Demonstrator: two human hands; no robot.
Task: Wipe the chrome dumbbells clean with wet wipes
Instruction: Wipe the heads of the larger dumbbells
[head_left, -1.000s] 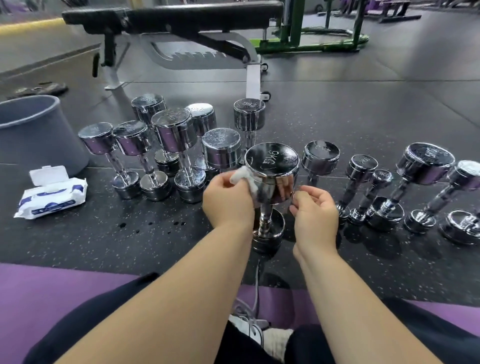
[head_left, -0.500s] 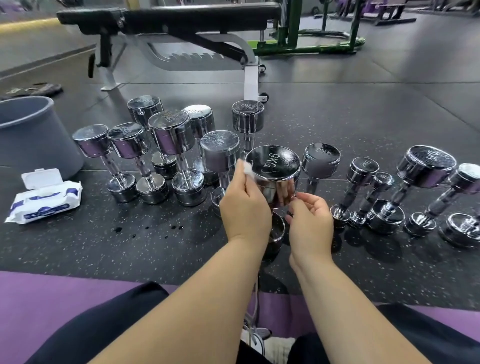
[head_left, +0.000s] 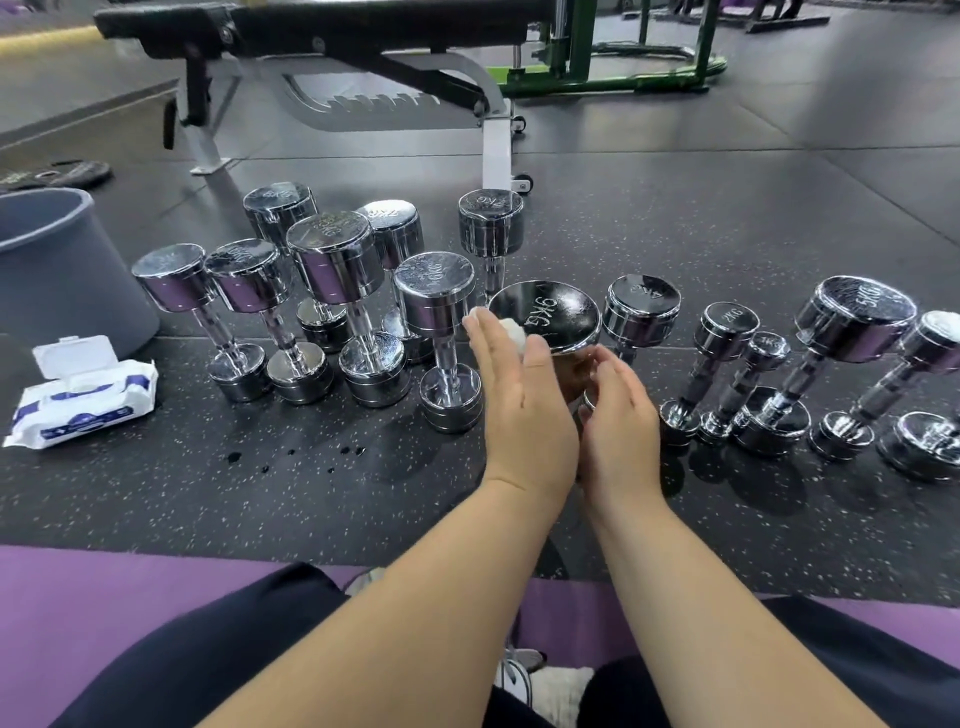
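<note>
The left hand (head_left: 524, 400) is pressing a wipe (head_left: 511, 330) with straight fingers against the rim of the 9KG dumbbell (head_left: 556, 317), which is standing just ahead of both hands. The right hand (head_left: 618, 421), just beside the left, is reaching under the dumbbell's head, but I cannot tell if it is grasping. The pack (head_left: 78, 400) is lying far left of the left hand
</note>
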